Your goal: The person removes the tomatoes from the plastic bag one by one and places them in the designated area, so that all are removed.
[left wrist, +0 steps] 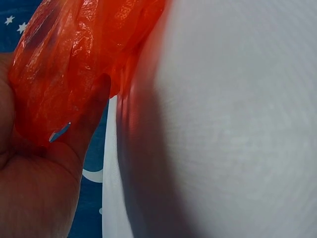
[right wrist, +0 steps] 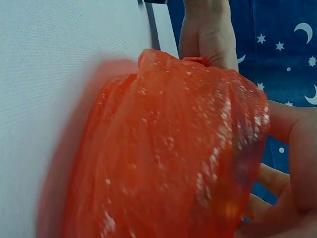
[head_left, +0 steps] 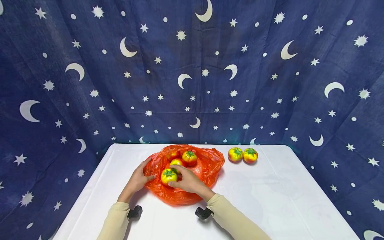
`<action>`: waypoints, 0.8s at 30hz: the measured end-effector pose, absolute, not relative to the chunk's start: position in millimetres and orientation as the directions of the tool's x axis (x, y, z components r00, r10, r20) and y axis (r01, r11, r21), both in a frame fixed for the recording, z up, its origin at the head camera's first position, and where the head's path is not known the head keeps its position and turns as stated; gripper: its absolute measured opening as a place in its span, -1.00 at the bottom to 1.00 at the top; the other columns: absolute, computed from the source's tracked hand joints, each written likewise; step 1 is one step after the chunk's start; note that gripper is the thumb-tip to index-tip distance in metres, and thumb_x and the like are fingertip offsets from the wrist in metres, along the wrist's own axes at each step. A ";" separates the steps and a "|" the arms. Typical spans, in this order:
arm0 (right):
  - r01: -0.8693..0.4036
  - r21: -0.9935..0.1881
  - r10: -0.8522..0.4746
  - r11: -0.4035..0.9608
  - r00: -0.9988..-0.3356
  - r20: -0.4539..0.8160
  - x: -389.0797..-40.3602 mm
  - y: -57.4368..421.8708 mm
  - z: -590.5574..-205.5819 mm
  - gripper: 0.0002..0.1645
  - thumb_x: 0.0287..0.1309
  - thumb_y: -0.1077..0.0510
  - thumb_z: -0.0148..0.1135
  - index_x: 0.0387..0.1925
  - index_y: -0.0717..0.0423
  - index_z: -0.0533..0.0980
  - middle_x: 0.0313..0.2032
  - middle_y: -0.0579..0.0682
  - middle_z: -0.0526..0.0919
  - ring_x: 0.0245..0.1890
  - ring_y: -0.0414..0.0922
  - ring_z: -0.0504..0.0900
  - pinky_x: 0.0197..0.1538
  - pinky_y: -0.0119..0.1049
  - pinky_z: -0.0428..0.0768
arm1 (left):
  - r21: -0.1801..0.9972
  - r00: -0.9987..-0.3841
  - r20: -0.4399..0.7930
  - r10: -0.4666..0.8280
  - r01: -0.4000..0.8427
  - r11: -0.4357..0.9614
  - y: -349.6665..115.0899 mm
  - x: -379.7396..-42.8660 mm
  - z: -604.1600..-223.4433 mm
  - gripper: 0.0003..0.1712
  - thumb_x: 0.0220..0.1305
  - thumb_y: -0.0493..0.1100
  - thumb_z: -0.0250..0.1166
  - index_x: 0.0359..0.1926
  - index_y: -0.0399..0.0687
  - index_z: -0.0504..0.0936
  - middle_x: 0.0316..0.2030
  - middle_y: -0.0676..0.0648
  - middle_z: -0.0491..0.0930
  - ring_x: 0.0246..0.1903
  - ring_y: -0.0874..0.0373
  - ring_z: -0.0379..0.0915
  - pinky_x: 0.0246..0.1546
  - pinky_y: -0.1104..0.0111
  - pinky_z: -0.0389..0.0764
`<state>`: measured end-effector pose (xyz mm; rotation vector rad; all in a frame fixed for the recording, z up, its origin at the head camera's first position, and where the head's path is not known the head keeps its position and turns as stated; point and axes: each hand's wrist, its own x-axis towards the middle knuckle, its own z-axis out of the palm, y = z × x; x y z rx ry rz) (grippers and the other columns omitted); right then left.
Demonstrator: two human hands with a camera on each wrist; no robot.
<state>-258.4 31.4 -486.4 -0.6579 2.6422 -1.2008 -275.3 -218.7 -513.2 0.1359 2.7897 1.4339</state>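
Observation:
A crinkled red plastic bag [head_left: 207,166] lies spread with its mouth up on the white table. My left hand [head_left: 138,180] holds the bag's left rim, thumb on one side of the film and fingers on the other. With thumb and fingers my right hand [head_left: 189,180] grips a yellow tomato [head_left: 168,178] with a green leafy top, over the bag's mouth. Several other yellow-red tomatoes, among them one with a green top [head_left: 189,157], sit inside the bag. In the right wrist view the bag film [right wrist: 168,144] hides the gripped tomato and part of the right hand.
Two more tomatoes stand side by side right of the bag, a left one [head_left: 235,154] and a right one [head_left: 250,155]. The white-covered table [head_left: 285,200] ends at a dark blue curtain [head_left: 192,100] with moons and stars.

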 end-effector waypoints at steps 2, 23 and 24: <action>-0.326 -0.746 -0.455 0.580 -0.890 0.034 -259.3 28.5 -489.4 -0.19 0.08 -0.13 0.41 0.36 -0.20 0.35 0.30 -0.04 0.49 0.22 -0.05 0.53 0.32 -0.05 0.48 | 0.811 -0.997 0.034 0.073 0.070 0.582 -219.1 -274.9 -513.6 -0.03 0.10 -0.32 0.39 0.50 -0.11 0.15 0.46 -0.34 0.11 0.46 -0.35 -0.01 0.47 -0.17 0.00; -0.313 -0.728 -0.397 0.610 -0.916 0.061 -258.4 9.2 -500.7 -0.30 0.09 -0.08 0.41 0.28 -0.15 0.44 0.35 -0.03 0.40 0.34 0.01 0.41 0.37 0.01 0.42 | 0.807 -0.998 0.008 0.060 0.042 0.588 -221.2 -275.6 -511.9 -0.03 0.14 -0.26 0.40 0.51 -0.05 0.13 0.46 -0.31 0.12 0.44 -0.35 0.04 0.44 -0.16 0.08; -0.305 -0.733 -0.390 0.608 -0.919 0.060 -258.3 8.4 -501.3 -0.30 0.08 -0.07 0.42 0.28 -0.15 0.44 0.35 -0.02 0.40 0.34 0.02 0.41 0.37 0.03 0.42 | 0.808 -0.998 0.009 0.060 0.043 0.587 -221.1 -275.5 -512.1 -0.04 0.14 -0.26 0.40 0.51 -0.06 0.13 0.46 -0.31 0.12 0.44 -0.35 0.03 0.44 -0.16 0.07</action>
